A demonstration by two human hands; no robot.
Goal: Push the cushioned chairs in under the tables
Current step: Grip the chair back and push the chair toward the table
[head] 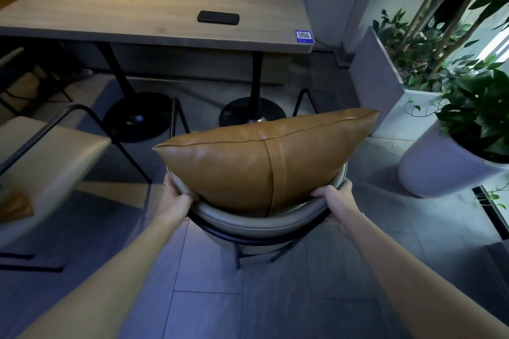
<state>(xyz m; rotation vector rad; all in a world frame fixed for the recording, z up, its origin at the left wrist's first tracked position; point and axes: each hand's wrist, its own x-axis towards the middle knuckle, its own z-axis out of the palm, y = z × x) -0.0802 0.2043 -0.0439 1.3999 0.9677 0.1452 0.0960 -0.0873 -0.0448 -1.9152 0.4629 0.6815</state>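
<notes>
A chair with a grey curved backrest point(256, 219) and black metal legs stands right in front of me. A tan leather cushion point(264, 157) leans against that backrest and hides the seat. My left hand point(176, 195) grips the left end of the backrest. At its right end my right hand point(336, 198) holds the rim. The chair stands short of the wooden table point(137, 8), whose two black pedestal bases point(252, 113) show on the floor beyond the cushion.
A second grey chair point(41, 162) stands at the left, with another tan cushion point(13, 208) at its edge. A black phone point(218, 17) lies on the table near a blue QR sticker point(303, 36). Planters with green plants point(446, 162) crowd the right side. An orange bench runs behind the table.
</notes>
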